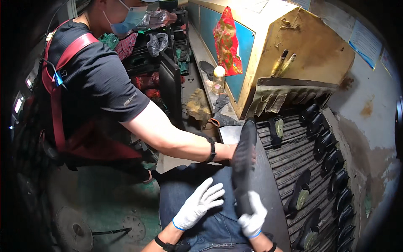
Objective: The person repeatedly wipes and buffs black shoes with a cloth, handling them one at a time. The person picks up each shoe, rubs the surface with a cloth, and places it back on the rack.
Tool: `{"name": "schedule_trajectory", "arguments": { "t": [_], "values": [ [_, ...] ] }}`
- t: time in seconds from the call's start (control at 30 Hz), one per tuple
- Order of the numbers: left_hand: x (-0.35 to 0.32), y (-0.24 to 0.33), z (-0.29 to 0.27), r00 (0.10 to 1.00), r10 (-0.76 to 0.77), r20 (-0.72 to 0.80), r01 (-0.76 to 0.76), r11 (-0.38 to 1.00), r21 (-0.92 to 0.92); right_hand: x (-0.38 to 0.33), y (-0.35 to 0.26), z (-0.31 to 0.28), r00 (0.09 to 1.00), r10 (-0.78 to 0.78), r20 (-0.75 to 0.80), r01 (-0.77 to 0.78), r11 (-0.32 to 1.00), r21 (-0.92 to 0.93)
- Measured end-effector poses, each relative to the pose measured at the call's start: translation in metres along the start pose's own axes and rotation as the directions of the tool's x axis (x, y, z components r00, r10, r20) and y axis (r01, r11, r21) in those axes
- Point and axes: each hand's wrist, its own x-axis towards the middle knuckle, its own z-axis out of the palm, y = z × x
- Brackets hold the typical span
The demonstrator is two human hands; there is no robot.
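black rubber shoe sole stands on edge at centre frame, its lower end pinched in the white-gloved right hand, fingers closed around it. the left hand hovers just beside it at lower centre, fingers spread wide, holding nothing. a co-worker's bare hand grips the sole's middle from the left. this looks like a handover beside the slatted conveyor, right of centre, where other soles lie. next move likely calls for one grip to yield cleanly.
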Motion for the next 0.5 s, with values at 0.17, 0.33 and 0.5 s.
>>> {"name": "schedule_trajectory", "arguments": {
  "t": [0.17,0.33,0.5],
  "values": [
    [0.001,0.015,0.011,0.960,-0.244,-0.140,0.241,0.970,-0.041,0.001,-0.001,-0.014,0.949,-0.201,0.244,0.285,0.878,-0.384],
    [-0.045,-0.012,-0.021,0.957,-0.247,-0.149,0.247,0.969,-0.024,0.097,0.112,-0.076,0.915,0.021,-0.402,-0.058,0.995,-0.080],
    [-0.034,0.013,-0.049,0.945,-0.077,-0.319,0.224,0.861,0.456,0.220,0.206,-0.132,0.884,0.053,-0.464,-0.302,0.823,-0.481]
  ]
}}
